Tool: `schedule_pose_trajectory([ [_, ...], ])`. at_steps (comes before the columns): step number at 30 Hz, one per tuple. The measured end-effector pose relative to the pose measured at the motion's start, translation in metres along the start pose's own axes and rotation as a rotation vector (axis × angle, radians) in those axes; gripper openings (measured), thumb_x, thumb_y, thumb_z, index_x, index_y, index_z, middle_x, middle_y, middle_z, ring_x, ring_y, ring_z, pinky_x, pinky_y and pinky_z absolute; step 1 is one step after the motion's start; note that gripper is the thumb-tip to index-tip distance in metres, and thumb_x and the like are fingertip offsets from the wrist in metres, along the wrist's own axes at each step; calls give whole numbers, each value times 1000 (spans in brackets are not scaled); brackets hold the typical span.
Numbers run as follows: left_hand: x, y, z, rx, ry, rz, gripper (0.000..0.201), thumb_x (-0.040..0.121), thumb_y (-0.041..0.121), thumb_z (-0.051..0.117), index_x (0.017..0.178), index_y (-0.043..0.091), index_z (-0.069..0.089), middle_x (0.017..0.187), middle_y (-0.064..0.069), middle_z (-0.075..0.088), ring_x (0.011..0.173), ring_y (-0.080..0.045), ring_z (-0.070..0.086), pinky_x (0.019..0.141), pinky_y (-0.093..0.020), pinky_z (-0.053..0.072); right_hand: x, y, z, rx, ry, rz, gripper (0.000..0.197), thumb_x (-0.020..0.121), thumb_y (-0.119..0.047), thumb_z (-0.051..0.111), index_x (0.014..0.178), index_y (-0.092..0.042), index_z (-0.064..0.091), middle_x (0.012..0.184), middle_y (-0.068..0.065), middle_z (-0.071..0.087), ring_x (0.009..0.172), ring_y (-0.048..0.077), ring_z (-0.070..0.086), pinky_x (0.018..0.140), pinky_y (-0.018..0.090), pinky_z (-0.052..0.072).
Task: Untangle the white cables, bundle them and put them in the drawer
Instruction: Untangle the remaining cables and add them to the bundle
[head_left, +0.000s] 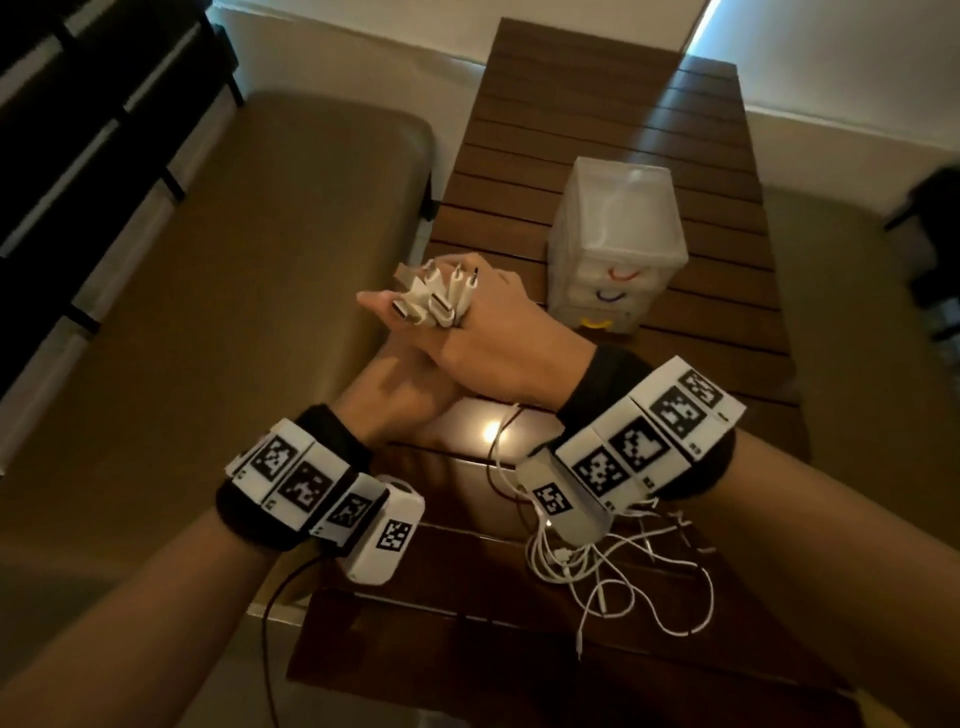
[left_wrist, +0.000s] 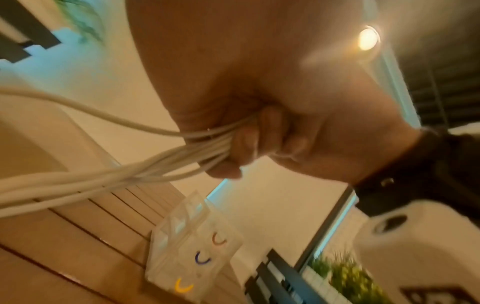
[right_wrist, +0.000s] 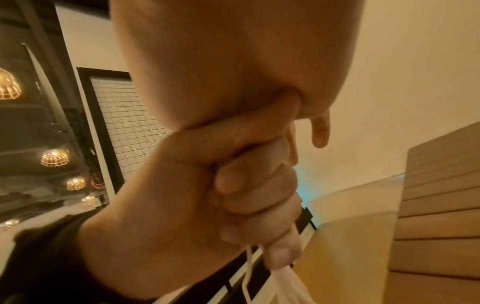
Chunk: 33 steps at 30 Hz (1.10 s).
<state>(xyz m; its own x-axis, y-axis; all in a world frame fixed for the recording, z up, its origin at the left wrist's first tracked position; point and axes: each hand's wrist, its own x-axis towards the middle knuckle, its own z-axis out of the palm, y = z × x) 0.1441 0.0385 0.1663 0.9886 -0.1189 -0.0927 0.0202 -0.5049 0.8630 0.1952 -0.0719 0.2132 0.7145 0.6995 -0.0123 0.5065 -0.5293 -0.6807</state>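
Several white cables are gathered into one bundle above the wooden slatted table (head_left: 597, 114). Their plug ends (head_left: 436, 301) stick up out of my right hand (head_left: 498, 332), which grips the bundle near its top. Just below, my left hand (head_left: 400, 389) holds the same bundle, its fingers (right_wrist: 241, 195) curled round the cables (right_wrist: 283, 283). In the left wrist view the cables (left_wrist: 103, 181) run out of the curled fingers (left_wrist: 249, 142) toward the left. Their loose tails (head_left: 623, 577) lie tangled on the table under my right wrist. The small clear drawer unit (head_left: 618, 249) stands behind my hands, its three drawers closed.
A padded beige bench (head_left: 234, 286) runs along the table's left side, and dark shelving (head_left: 78, 130) stands beyond it. The drawer fronts carry red, blue and yellow handles (left_wrist: 202, 259). A thin dark wire (head_left: 270, 623) hangs from my left wrist device.
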Motion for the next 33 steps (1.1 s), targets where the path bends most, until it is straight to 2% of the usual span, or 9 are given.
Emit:
schedule_pose_trajectory([
  [2,0,10,16,-50,10,-94,41,98,3,46,138,-4,40,132,-10,48,118,-20,47,91,-15,35,-8,13,1,-40,-65,45,16,92,-66,38,96,-77,48,95,-22,57,108,13,47,101,52,40],
  [4,0,23,28,-40,37,-55,25,98,9,47,121,10,57,116,-5,54,109,-18,52,86,-18,37,-20,26,-3,-191,-132,50,64,80,-83,29,132,-51,48,126,-10,60,121,20,51,102,49,42],
  [6,3,13,38,-118,55,-61,20,88,32,52,86,19,67,91,-5,66,92,-30,65,78,-35,51,-35,46,-5,-165,-170,89,80,75,-87,37,128,-31,56,123,-2,62,111,19,58,94,41,48],
  [8,4,1,49,-177,82,-123,40,82,47,49,81,13,70,83,-11,71,84,-32,66,78,-49,52,-57,63,-4,-98,-162,146,72,74,-82,51,125,-32,57,114,-6,64,101,12,60,87,33,50],
  [12,6,-6,66,-249,202,-249,52,93,38,56,44,21,47,46,11,45,47,-8,43,62,-33,38,-109,93,9,-111,-145,335,50,89,-51,61,132,-26,55,109,-7,69,88,5,63,79,27,52],
  [16,10,-7,78,-260,226,-257,52,93,31,55,47,21,34,41,10,33,44,-9,32,59,-32,30,-136,117,42,-264,-205,453,20,97,-32,57,107,-20,69,96,-1,71,82,11,62,69,23,42],
  [22,11,-16,95,-259,225,-253,51,84,44,54,42,21,37,42,9,33,54,-19,32,67,-40,32,-142,135,92,-451,-391,570,15,92,-4,53,102,-4,64,106,16,67,99,33,65,73,36,47],
  [29,8,-21,97,-270,222,-214,52,89,38,53,44,20,34,42,9,32,49,-17,32,63,-39,32,-145,132,107,-397,-254,607,15,93,-16,54,101,-7,62,105,13,66,98,34,64,76,38,52],
  [33,6,-23,95,-266,223,-199,50,90,36,53,46,21,33,43,8,31,48,-16,31,63,-38,32,-135,118,105,-407,-6,522,22,96,-28,45,101,-10,56,99,8,63,89,29,64,66,34,43],
])
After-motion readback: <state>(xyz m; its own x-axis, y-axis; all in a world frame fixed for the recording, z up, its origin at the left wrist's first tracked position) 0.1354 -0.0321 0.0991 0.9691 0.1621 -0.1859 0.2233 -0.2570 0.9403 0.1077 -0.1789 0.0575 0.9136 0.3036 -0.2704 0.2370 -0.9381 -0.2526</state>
